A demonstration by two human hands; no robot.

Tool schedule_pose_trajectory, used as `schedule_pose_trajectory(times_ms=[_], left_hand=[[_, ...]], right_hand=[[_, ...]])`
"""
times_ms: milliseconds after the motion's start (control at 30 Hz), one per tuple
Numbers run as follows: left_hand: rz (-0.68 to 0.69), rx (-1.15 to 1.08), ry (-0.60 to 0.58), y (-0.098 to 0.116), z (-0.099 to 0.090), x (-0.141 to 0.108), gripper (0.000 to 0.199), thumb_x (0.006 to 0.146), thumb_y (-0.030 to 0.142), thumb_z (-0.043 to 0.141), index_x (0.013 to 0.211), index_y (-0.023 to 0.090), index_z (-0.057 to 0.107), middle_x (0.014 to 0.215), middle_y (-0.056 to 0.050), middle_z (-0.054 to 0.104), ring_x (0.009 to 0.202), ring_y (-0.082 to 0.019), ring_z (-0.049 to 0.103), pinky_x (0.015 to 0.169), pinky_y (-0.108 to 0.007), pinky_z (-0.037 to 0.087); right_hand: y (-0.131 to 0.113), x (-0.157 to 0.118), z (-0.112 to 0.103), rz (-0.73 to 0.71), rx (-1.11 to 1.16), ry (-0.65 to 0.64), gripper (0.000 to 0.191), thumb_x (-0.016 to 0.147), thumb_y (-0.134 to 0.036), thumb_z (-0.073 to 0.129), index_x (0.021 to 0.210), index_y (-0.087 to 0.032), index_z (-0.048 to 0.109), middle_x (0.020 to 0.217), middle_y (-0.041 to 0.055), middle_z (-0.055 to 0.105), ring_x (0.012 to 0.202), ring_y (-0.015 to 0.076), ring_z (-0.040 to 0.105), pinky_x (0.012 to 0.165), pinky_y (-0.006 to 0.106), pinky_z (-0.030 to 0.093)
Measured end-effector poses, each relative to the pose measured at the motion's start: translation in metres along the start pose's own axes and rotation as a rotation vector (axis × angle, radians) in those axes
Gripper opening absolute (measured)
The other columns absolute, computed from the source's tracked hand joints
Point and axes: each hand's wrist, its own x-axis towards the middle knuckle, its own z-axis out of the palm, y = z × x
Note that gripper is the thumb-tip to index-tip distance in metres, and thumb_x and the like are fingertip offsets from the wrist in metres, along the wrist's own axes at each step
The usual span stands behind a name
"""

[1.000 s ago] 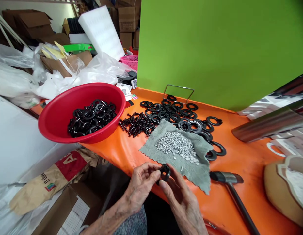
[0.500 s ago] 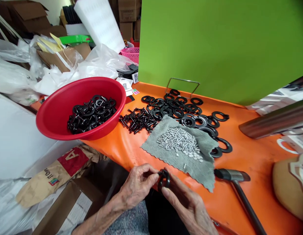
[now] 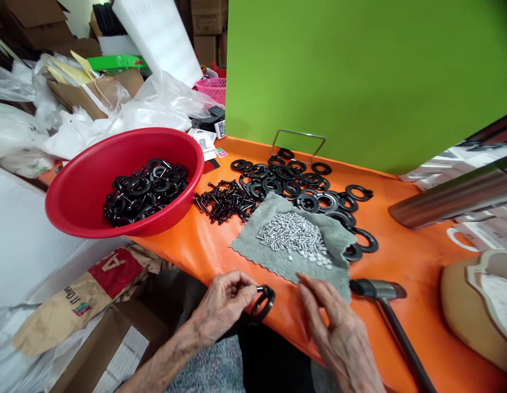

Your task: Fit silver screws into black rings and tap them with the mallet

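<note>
Pinched in my left hand [image 3: 224, 303] is a black ring [image 3: 262, 304], held at its top edge where a small pin-like piece shows between thumb and forefinger. The ring hangs upright in front of the table edge. My right hand [image 3: 339, 322] is apart from it, fingers stretched out. Its fingertips reach the near edge of a grey-green cloth [image 3: 273, 262] and cover part of it. On that cloth lies a heap of small silver pins [image 3: 292, 232]. A pile of black screw-like pins [image 3: 227, 201] sits left of the cloth, and loose black rings [image 3: 290, 173] are spread behind it.
A red basin [image 3: 87, 191] with black ringed parts stands at the left. To the right lie a hammer [image 3: 395, 311], a metal cylinder [image 3: 446, 194] and a tan container [image 3: 462, 305]. A green panel [image 3: 360, 82] rises behind the orange table [image 3: 188, 240].
My right hand has let go of the ring and moved right and forward to the cloth's edge. The ring stays in my left hand. The view has shifted slightly.
</note>
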Motion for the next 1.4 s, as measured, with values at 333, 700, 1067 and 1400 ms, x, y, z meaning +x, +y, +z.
schedule_pose_trajectory(times_ms=[333, 700, 1067, 1400], left_hand=[[-0.017, 0.007, -0.099, 0.007, -0.010, 0.006, 0.028, 0.080, 0.039, 0.061, 0.081, 0.011, 0.060, 0.074, -0.002, 0.057, 0.068, -0.011, 0.050, 0.067, -0.023, 0.040], [-0.056, 0.095, -0.133, 0.008, -0.011, 0.007, 0.021, 0.079, 0.032, 0.060, 0.079, 0.011, 0.061, 0.073, -0.002, 0.059, 0.064, -0.011, 0.051, 0.062, -0.023, 0.041], [0.061, 0.390, -0.057, 0.012, -0.007, -0.001, 0.018, 0.082, 0.026, 0.055, 0.078, 0.011, 0.065, 0.064, 0.002, 0.054, 0.051, -0.006, 0.034, 0.050, -0.020, 0.029], [0.183, 0.487, -0.011, 0.008, -0.003, -0.010, 0.013, 0.084, 0.020, 0.055, 0.078, 0.013, 0.064, 0.072, 0.001, 0.057, 0.060, -0.009, 0.043, 0.058, -0.021, 0.034]], right_hand=[[0.055, 0.030, 0.001, -0.247, -0.153, -0.064, 0.019, 0.093, -0.026, 0.041, 0.089, -0.024, 0.060, 0.077, 0.0045, 0.059, 0.071, 0.0196, 0.056, 0.063, 0.031, 0.049], [-0.026, 0.013, -0.035, 0.076, 0.251, -0.357, 0.015, 0.095, -0.034, 0.047, 0.084, -0.026, 0.053, 0.071, -0.0040, 0.057, 0.061, 0.0118, 0.055, 0.058, 0.021, 0.046], [-0.039, 0.006, -0.026, 0.106, 0.345, -0.400, 0.025, 0.094, -0.039, 0.046, 0.075, -0.025, 0.052, 0.062, -0.0043, 0.049, 0.054, 0.0118, 0.044, 0.050, 0.024, 0.038], [-0.048, -0.005, -0.008, -0.035, 0.221, -0.223, 0.021, 0.096, -0.033, 0.043, 0.078, -0.026, 0.052, 0.068, -0.0022, 0.053, 0.057, 0.0132, 0.052, 0.055, 0.026, 0.046]])
